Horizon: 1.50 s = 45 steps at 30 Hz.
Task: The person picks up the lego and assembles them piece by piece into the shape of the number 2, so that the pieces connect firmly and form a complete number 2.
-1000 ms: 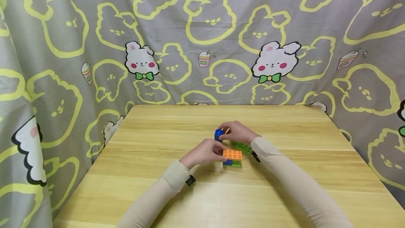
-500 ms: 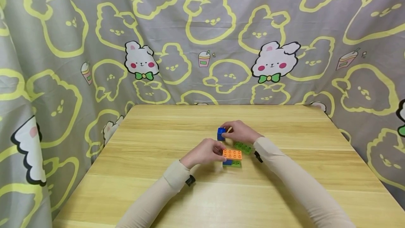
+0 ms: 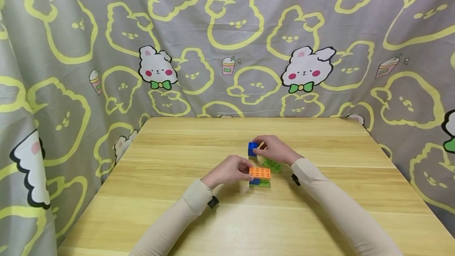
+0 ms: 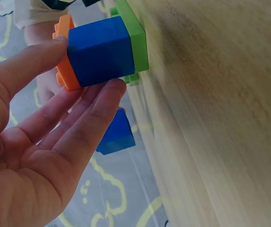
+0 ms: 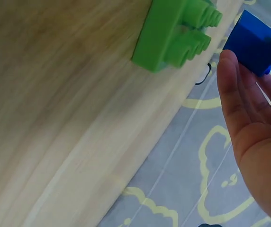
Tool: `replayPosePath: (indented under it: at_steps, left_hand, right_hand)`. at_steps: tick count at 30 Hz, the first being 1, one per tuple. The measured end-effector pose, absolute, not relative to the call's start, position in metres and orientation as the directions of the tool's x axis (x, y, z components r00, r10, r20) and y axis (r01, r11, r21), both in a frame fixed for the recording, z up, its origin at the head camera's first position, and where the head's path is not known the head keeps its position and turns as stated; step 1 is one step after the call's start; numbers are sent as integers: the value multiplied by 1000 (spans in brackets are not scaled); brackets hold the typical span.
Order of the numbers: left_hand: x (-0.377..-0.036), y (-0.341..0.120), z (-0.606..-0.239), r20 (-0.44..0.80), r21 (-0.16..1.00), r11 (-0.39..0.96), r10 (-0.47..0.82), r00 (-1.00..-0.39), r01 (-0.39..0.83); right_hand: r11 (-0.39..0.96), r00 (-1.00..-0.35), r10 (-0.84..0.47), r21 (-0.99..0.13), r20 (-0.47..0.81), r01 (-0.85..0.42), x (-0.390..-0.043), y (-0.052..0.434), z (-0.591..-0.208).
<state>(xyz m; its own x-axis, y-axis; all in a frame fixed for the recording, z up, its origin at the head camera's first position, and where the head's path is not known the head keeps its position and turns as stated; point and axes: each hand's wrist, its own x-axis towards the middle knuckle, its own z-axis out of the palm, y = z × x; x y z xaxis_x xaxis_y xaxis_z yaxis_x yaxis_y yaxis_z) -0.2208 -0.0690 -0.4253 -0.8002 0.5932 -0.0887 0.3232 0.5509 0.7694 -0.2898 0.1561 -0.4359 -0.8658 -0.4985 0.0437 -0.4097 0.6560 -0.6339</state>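
My left hand point(image 3: 229, 170) holds a small stack of building bricks by its left side. In the stack, an orange brick point(image 3: 260, 173) lies on top, a blue brick point(image 4: 102, 51) is in the middle and a green brick point(image 4: 134, 40) forms the bottom. The thumb is at the orange brick's edge, and fingertips touch the blue one in the left wrist view. My right hand point(image 3: 276, 150) pinches another blue brick point(image 5: 251, 43), studded side up in the head view, behind the stack. A second green brick point(image 3: 272, 165) lies on the table between the stack and my right wrist.
The wooden table point(image 3: 170, 145) extends around both hands. A patterned curtain point(image 3: 199, 31) hangs behind its far edge and along the sides. Black straps with small devices point(image 3: 213, 202) sit under the wrists.
My right hand has moved a little to the right with its blue brick, which has turned slightly. The left hand and the stack have stayed in place.
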Motion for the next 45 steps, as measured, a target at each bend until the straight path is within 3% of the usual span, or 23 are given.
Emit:
replayPosePath:
  at_steps: [13,45]
  left_hand:
    - [-223,-68,-427,-85,767,554,589,-804,325]
    - [-218,-66,-425,-131,774,578,545,-828,258]
  right_hand:
    - [659,-881,-460,-620,115,-425,-271,175,-429]
    - [560,-823,-513,-631,243,-536,-220,186,-417]
